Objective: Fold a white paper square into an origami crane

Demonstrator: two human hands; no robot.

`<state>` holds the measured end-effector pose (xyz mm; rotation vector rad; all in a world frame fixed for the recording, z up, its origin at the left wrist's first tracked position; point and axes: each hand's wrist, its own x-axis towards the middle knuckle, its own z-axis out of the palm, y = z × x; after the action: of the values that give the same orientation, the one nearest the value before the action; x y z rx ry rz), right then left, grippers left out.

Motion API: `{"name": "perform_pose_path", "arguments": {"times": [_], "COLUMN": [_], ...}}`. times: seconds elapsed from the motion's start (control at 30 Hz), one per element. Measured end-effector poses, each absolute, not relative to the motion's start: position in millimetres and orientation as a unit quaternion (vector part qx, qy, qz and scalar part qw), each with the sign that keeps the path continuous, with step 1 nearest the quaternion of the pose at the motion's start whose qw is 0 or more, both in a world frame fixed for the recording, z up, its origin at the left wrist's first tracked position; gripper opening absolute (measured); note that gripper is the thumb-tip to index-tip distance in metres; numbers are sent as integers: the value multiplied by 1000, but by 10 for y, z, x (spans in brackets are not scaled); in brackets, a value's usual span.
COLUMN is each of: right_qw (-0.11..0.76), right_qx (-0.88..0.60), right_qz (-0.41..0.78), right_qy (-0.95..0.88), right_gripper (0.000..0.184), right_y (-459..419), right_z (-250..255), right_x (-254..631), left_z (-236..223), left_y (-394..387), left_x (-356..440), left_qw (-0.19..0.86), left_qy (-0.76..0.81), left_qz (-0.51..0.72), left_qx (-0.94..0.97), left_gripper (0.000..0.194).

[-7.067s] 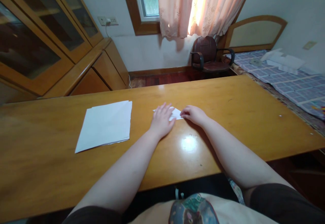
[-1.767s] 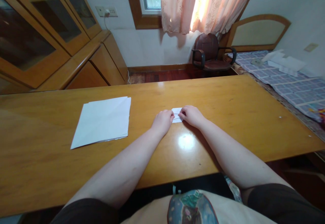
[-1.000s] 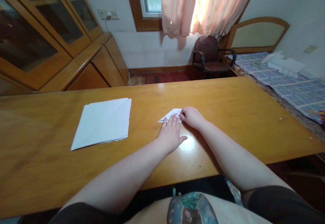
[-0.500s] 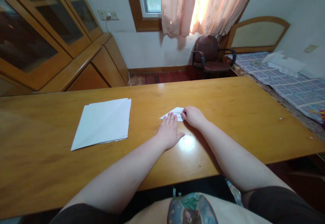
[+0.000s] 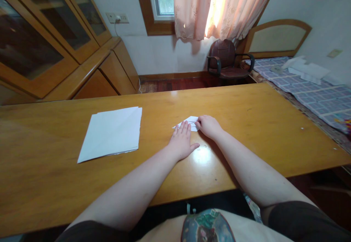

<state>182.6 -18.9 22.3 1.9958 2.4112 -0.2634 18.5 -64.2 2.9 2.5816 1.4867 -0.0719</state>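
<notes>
A small folded piece of white paper [image 5: 190, 120] lies on the wooden table [image 5: 260, 125] just beyond my hands. My left hand [image 5: 182, 142] lies flat on the table with its fingers stretched out, the fingertips resting on the near left edge of the folded paper. My right hand [image 5: 208, 125] is curled, its fingertips pressed together on the paper's right end. Part of the paper is hidden under both hands.
A stack of white paper sheets [image 5: 112, 133] lies on the table to the left. Wooden cabinets with glass doors [image 5: 55, 41] stand at the left. Beyond the table are a dark office chair [image 5: 226, 61], a curtained window [image 5: 214, 4] and a bed with a patterned cover [image 5: 315, 92].
Earlier both hands pinched the small paper close together. My left hand then opened flat and slid back toward me; over the last half second it has hardly moved.
</notes>
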Motion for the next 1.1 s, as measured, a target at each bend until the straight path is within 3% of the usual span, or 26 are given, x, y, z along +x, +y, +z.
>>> {"name": "perform_pose_path", "arguments": {"times": [1.1], "right_qw": [2], "right_qx": [634], "right_qz": [-86], "right_qy": [768], "right_gripper": [33], "right_y": [-186], "right_z": [230], "right_x": [1821], "left_z": [17], "left_y": [-611], "left_x": [127], "left_qw": [71], "left_qy": [483], "left_qz": [-17], "left_qx": [873], "left_gripper": [89]}}
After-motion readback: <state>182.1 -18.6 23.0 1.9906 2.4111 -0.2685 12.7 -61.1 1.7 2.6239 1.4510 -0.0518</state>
